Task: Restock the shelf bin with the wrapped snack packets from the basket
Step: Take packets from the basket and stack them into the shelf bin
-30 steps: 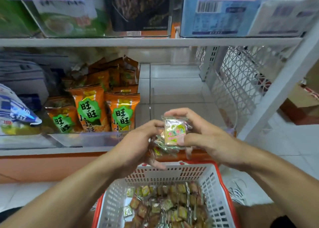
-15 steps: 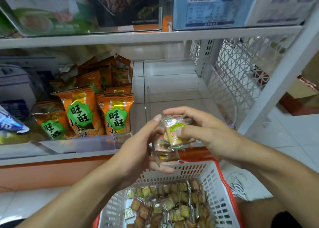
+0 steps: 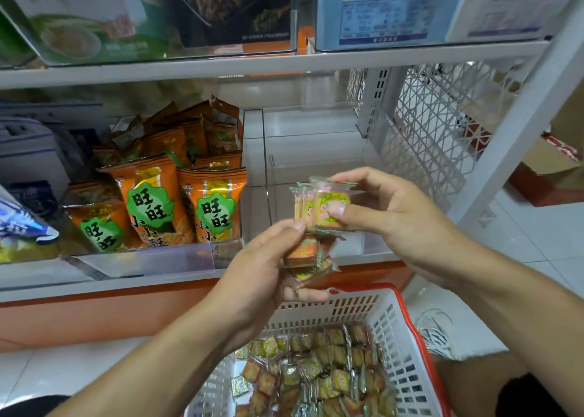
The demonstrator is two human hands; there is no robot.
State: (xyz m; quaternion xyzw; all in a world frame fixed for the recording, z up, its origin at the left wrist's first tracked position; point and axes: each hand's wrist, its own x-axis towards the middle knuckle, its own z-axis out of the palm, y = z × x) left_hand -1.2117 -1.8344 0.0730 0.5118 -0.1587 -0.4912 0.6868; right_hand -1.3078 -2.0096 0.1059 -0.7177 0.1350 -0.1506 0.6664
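Landmark: the clear shelf bin (image 3: 316, 151), standing on the lower shelf (image 3: 104, 284), with nothing visible inside it.
Right hand (image 3: 395, 214): in front of the bin's front wall, thumb and fingers pinching a small upright stack of wrapped snack packets (image 3: 322, 208), pale wrappers with a green ring on the label.
Left hand (image 3: 265, 271): below and left of the bin's front edge, fingers curled round a second clutch of packets (image 3: 305, 252) in orange and green wrappers; its thumb tip touches the bottom corner of the right hand's stack.
Hands: close together, each clamped on its own packets.
Basket (image 3: 407, 337): white with a red rim, below the bin and nearer the person, holding many more loose packets (image 3: 319, 372).
Orange snack bags (image 3: 177, 201): in the compartment just left of the bin, standing upright in rows.
Boxed goods (image 3: 395, 9): on the shelf above the bin.
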